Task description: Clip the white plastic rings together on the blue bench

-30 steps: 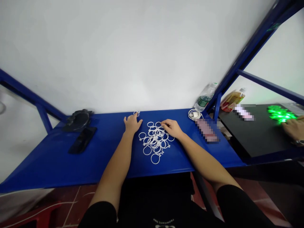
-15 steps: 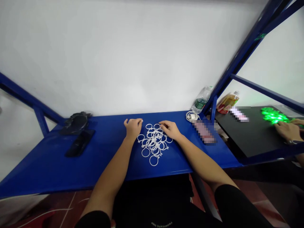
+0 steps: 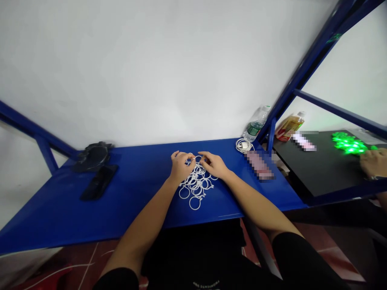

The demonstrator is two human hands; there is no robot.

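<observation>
A heap of several white plastic rings [image 3: 196,186] lies on the blue table [image 3: 136,201] in front of me. My left hand [image 3: 180,166] is at the heap's far left edge, fingers curled and pinching a white ring. My right hand [image 3: 213,164] is at the heap's far right edge, fingers curled toward the left hand and touching the same ring or one beside it. The two hands almost meet above the far end of the heap.
Dark objects [image 3: 96,169] lie at the table's left. A coiled white cable [image 3: 243,145], a water bottle [image 3: 255,123] and a blurred item [image 3: 260,165] are at the right. On a black table [image 3: 320,173], another person's hand [image 3: 373,161] is near glowing green pieces [image 3: 347,143].
My left hand has come from the far left of the table to the heap and closed on a ring. My right hand stays at the heap's far edge.
</observation>
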